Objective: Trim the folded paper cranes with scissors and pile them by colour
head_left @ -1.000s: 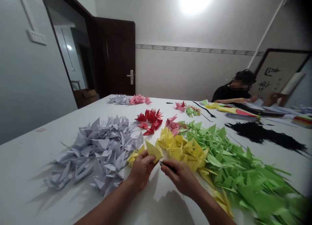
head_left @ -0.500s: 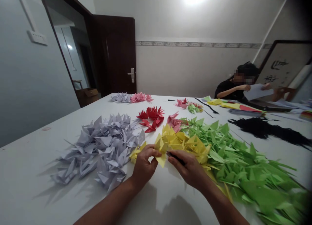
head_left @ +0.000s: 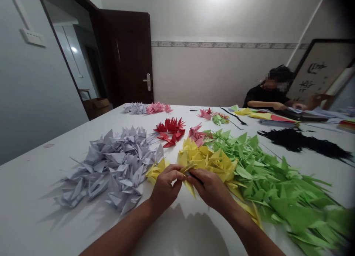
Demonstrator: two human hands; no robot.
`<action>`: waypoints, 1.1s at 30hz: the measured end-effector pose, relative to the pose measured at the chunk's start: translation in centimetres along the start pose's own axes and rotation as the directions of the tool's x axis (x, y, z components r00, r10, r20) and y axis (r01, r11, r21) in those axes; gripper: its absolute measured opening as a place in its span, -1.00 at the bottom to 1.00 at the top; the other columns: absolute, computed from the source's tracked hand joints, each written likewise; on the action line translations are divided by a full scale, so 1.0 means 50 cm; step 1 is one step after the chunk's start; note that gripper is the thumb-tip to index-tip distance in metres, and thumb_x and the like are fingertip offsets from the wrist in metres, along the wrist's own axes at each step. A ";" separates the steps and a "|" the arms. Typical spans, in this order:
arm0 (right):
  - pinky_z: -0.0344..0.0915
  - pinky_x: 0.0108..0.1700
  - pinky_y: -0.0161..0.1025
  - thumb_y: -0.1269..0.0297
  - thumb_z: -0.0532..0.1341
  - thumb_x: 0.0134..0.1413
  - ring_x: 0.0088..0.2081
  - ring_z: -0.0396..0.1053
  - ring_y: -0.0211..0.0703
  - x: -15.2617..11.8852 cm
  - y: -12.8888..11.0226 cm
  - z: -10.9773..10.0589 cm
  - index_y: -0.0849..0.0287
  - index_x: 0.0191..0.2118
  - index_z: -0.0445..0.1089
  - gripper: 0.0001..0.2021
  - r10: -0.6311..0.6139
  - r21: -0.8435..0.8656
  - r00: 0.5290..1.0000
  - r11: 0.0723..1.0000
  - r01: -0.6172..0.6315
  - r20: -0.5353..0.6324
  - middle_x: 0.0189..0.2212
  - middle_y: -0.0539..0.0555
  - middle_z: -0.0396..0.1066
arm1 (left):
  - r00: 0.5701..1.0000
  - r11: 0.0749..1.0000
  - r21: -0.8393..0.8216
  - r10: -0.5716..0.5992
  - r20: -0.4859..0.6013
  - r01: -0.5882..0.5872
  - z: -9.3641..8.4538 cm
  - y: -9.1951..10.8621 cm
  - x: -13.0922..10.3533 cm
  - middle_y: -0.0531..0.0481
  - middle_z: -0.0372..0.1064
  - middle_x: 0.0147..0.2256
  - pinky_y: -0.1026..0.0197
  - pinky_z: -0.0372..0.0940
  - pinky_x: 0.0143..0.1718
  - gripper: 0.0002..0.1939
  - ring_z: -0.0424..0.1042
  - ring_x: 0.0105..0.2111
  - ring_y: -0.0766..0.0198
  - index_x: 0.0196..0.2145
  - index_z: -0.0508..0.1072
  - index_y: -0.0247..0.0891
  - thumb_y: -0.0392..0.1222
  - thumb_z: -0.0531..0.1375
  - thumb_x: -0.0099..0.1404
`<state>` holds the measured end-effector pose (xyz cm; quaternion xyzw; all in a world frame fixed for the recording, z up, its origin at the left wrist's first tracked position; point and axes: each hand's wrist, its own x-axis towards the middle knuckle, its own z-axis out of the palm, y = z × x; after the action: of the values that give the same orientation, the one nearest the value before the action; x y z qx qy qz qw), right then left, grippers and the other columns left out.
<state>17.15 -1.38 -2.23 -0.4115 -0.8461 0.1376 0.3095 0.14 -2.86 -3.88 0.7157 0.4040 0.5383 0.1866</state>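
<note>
A yellow folded paper crane is pinched in the fingertips of my left hand, with one pointed end hanging down. My right hand is closed at the other side of the crane, its fingertips against the paper. The slim dark tool seen in this hand earlier is now almost wholly covered by the fingers; its kind cannot be made out. Just beyond both hands lies a heap of yellow folded cranes. A few more yellow ones lie left of my left hand.
White cranes are piled on the left, green ones on the right. Red and pink ones sit behind. Black strands and coloured paper lie far right, near a seated person on the white table.
The yellow crane has turned between my fingers, and my right hand has moved in closer to it. The tool has gone from sight. The other person has lowered a white sheet.
</note>
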 end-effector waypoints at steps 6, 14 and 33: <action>0.33 -0.26 -0.22 0.29 0.09 0.18 -0.30 0.47 -0.09 0.002 0.010 -0.002 0.15 -0.23 0.45 -0.80 -0.003 -0.011 0.999 1.000 0.003 -0.053 -0.32 0.11 0.52 | 0.989 0.980 0.136 0.148 -0.025 -0.144 -0.005 -0.011 0.003 -0.09 0.47 -0.28 0.22 0.32 -0.17 -0.82 0.46 -0.23 0.23 -0.43 0.46 -0.23 -0.43 0.10 0.13; 0.33 -0.23 -0.10 0.08 0.18 0.01 -0.27 0.46 0.06 0.001 0.108 -0.082 0.25 -0.15 0.48 -0.62 0.252 -0.171 0.815 0.905 -0.390 -0.522 -0.27 0.22 0.51 | 0.958 0.744 0.622 -0.083 -0.276 0.244 -0.091 -0.029 0.056 -0.09 0.48 -0.33 0.05 0.23 -0.16 -0.58 0.44 -0.27 0.09 0.01 0.38 -0.27 -0.19 0.12 0.18; 0.38 -0.30 -0.31 0.41 0.16 0.14 -0.37 0.41 -0.22 -0.007 0.018 -0.013 0.12 -0.15 0.45 -0.81 -0.332 -0.125 0.829 0.943 0.309 -0.451 -0.38 0.07 0.39 | 0.959 0.947 0.150 0.281 0.035 -0.283 -0.009 0.011 0.001 -0.24 0.29 0.07 0.10 0.32 0.02 -0.63 0.28 0.11 0.13 0.06 0.35 -0.20 -0.27 0.12 0.28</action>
<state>18.29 -1.11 -2.30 -0.2919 -0.8067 -0.0390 0.5124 -0.04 -3.24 -3.31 0.7817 0.3365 0.5222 0.0548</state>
